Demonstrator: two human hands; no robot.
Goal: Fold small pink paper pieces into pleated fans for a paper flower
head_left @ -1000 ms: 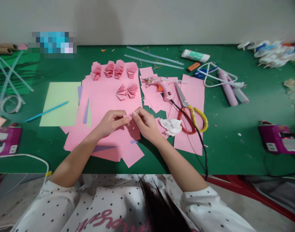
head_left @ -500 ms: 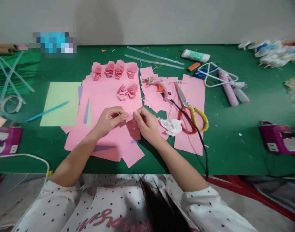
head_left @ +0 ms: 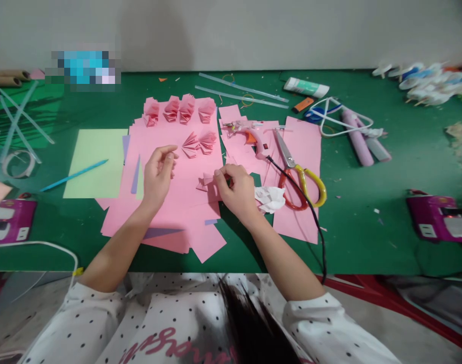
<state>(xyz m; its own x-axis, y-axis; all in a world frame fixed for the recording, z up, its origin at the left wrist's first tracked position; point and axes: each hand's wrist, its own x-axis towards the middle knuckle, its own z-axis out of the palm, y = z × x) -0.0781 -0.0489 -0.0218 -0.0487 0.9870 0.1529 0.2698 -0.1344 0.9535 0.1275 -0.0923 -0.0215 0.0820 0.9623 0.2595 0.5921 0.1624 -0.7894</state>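
Observation:
Pinched in my right hand [head_left: 235, 189] is a small folded pink paper piece [head_left: 207, 181], which sticks out to the left over the pink sheets. My left hand [head_left: 160, 172] is raised off to the left, its fingers apart and nothing in them. Under both hands lies a stack of large pink sheets [head_left: 181, 202]. Two fan-shaped pink folds [head_left: 199, 144] rest on the stack just beyond my hands. Several more pleated pink pieces [head_left: 179, 109] stand in a row along its far edge.
To the right are a pink glue gun [head_left: 257, 139] with a black cable, red-and-yellow scissors [head_left: 303, 182] and crumpled white tissue [head_left: 271, 199]. A blue pencil [head_left: 75, 175] crosses pale green paper [head_left: 92, 144] at left. Clear glue sticks [head_left: 242, 96] and a glue tube [head_left: 306, 87] lie behind.
My left hand has let go of the small pink piece and moved up and left, its fingers opening. My right hand keeps the piece and has shifted slightly right.

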